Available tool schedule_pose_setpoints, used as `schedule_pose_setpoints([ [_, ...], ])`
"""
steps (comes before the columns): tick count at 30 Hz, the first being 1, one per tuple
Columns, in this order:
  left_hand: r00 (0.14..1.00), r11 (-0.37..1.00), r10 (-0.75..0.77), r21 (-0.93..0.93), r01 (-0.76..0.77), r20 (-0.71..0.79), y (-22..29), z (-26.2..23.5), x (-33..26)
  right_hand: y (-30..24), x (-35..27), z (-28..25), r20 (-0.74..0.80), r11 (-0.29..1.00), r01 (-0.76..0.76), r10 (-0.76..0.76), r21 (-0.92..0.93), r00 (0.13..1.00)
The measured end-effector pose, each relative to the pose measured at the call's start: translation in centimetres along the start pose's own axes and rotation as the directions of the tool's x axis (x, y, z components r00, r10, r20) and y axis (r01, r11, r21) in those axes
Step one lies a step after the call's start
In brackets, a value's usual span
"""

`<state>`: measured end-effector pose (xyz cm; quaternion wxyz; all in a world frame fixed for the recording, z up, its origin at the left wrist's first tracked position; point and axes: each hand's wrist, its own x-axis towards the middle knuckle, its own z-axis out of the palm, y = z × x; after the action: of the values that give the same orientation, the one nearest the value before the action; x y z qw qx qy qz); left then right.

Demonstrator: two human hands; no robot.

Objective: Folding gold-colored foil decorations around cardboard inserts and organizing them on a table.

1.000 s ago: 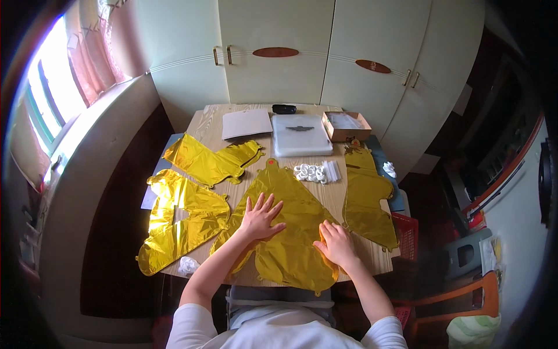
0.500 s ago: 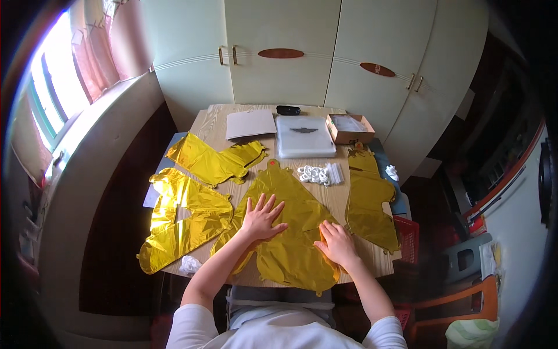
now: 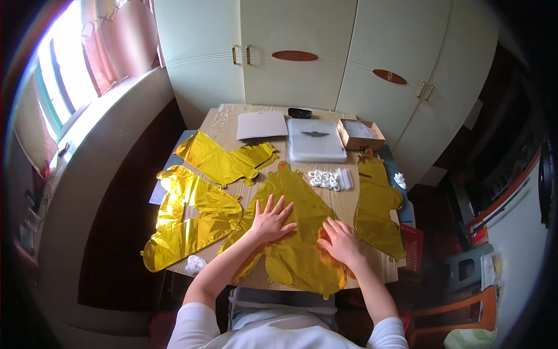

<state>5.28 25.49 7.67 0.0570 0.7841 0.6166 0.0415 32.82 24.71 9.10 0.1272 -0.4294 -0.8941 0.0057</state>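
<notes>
Flat on the table in front of me lies a gold foil balloon (image 3: 293, 198), uninflated, with a pointed top and small tabs along its edge. My left hand (image 3: 271, 223) presses on its middle, palm down and fingers spread. At the balloon's right edge rests my right hand (image 3: 342, 239), fingers stretched forward over the foil and thumb apart. Orange reflections show in the foil beside both hands. Two more gold foil balloons, an upper one (image 3: 218, 160) and a lower one (image 3: 197, 230), lie to the left. Another gold foil balloon (image 3: 378, 200) lies on the right.
Toward the back are a pale flat sheet or folder (image 3: 261, 124), a clear plastic case (image 3: 317, 148), a black object (image 3: 299, 113) and an open cardboard box (image 3: 361, 141). White rings (image 3: 323, 180) and small tubes sit nearer. Crumpled white pieces (image 3: 196, 264) lie at the front left.
The whole view has shifted slightly, so the table appears farther right. My right hand has moved a little inward and forward along the balloon's edge. My left hand stays in place on the foil.
</notes>
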Motion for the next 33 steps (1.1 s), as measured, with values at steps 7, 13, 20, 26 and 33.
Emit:
schedule_pose_setpoints([
  [7, 0.967, 0.975, -0.172, -0.172, 0.139, -0.19, -7.9, -2.8, -1.0, -6.9, 16.6, 0.2, -0.019, 0.941, 0.325, -0.324, 0.096, 0.946],
  [13, 0.862, 0.907, -0.415, -0.199, 0.37, -0.291, -18.6, -2.9, -2.1, -12.2, 29.8, 9.3, -0.058, 0.852, 0.522, -0.52, 0.044, 0.852],
  [20, 0.872, 0.954, -0.299, -0.139, 0.265, -0.387, -23.3, -2.6, -2.7, -14.1, 33.1, 13.9, -0.111, 0.752, 0.657, -0.659, -0.061, 0.744],
  [26, 0.898, 0.973, -0.227, -0.136, 0.189, -0.376, -24.4, -2.4, -2.6, -14.4, 33.3, 14.5, -0.147, 0.82, 0.572, -0.57, -0.034, 0.808],
  [33, 0.912, 0.955, -0.267, -0.21, 0.209, -0.31, -23.8, -3.7, -0.8, -14.2, 34.1, 13.9, -0.126, 0.895, 0.376, -0.355, 0.24, 0.926],
])
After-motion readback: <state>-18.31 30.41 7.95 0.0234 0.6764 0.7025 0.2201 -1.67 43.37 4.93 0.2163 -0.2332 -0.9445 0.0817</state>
